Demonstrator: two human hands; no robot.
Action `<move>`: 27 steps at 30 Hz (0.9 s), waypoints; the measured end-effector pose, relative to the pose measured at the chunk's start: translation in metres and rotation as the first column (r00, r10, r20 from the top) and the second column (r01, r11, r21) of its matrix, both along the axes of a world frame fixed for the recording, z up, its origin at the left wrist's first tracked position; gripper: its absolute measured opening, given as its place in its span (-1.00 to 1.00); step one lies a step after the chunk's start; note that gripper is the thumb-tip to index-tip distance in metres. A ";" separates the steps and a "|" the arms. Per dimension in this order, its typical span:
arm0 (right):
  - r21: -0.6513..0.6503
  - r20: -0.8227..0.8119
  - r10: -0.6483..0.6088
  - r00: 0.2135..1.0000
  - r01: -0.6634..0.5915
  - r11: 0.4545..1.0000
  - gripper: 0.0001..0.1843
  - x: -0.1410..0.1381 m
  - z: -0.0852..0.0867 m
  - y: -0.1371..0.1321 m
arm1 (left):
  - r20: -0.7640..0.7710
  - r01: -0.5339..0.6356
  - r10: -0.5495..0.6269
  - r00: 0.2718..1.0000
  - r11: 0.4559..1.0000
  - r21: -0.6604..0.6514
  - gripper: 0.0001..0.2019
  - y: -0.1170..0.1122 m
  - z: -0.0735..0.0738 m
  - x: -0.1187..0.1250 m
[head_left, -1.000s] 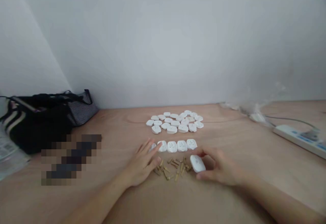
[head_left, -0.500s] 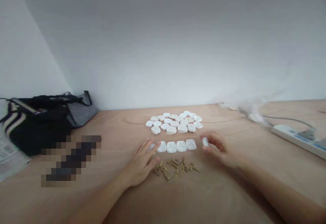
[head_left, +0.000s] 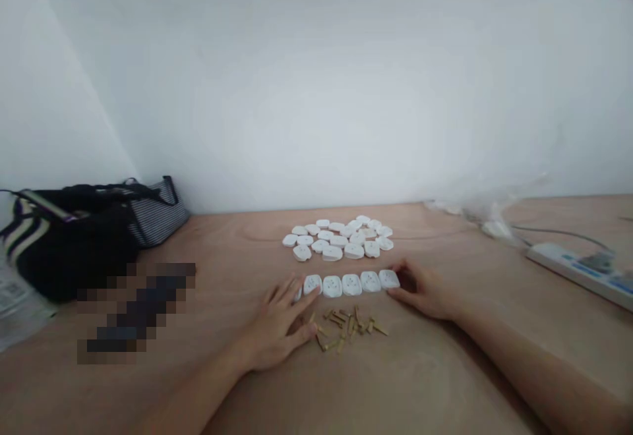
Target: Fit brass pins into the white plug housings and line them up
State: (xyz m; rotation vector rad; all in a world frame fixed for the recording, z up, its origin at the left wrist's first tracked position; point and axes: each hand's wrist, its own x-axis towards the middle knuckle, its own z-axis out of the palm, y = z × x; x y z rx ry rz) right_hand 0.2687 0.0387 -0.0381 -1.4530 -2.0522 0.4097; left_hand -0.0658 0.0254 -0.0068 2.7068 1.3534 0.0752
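Head view: white, rounded socket plates.

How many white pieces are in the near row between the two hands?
6. Five white pieces lie side by side, the rightmost piece at the right hand. A sixth piece, at the left end, is mostly hidden under the left hand.

Plain white matte wall behind, corner at left. Light-brown wooden tabletop, even diffuse light. Black striped fabric bag far left, near wall. White plastic power strip far right.
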 end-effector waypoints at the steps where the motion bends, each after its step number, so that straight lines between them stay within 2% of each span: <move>1: 0.033 0.005 0.035 0.999 -0.035 0.999 -0.58 -0.002 0.002 -0.003 | 0.001 0.006 -0.006 1.000 1.000 0.001 -0.41 0.000 0.000 0.000; 4: 0.122 0.103 0.171 0.980 -0.183 0.976 -0.39 -0.011 0.010 -0.013 | 0.004 0.016 -0.016 1.000 1.000 -0.002 -0.40 0.001 0.000 0.001; 7: 0.039 0.252 0.284 0.925 -0.302 0.952 -0.33 -0.020 0.012 -0.021 | 0.021 0.039 -0.040 0.999 0.999 0.010 -0.40 0.002 -0.002 0.005; 10: -0.034 0.297 0.314 0.902 -0.319 0.947 -0.33 -0.020 0.011 -0.024 | 0.032 0.050 -0.050 0.998 0.999 0.010 -0.40 0.004 -0.004 0.012; 14: -0.009 0.239 0.287 0.928 -0.294 0.956 -0.31 -0.014 0.011 -0.024 | 0.048 0.041 -0.042 0.998 0.999 0.035 -0.42 0.002 0.001 0.019; 17: 0.010 0.217 0.365 0.905 -0.376 0.927 -0.28 -0.019 0.015 -0.030 | 0.057 0.166 -0.169 0.984 0.984 0.058 -0.40 -0.008 0.007 0.020; 20: -0.050 0.225 0.522 0.823 -0.525 0.849 -0.22 -0.031 0.021 -0.041 | 0.046 0.319 -0.317 0.947 0.947 -0.033 -0.33 -0.023 0.012 0.020; 23: -0.101 0.222 0.626 0.747 -0.621 0.777 -0.17 -0.042 0.023 -0.050 | 0.065 0.364 -0.359 0.931 0.927 -0.087 -0.27 -0.034 0.015 0.023; 25: -0.117 0.220 0.640 0.736 -0.632 0.766 -0.15 -0.043 0.023 -0.053 | 0.076 0.392 -0.385 0.920 0.914 -0.107 -0.26 -0.035 0.017 0.027; 27: -0.131 0.230 0.626 0.745 -0.614 0.778 -0.15 -0.041 0.022 -0.054 | 0.072 0.416 -0.410 0.909 0.899 -0.134 -0.26 -0.034 0.019 0.032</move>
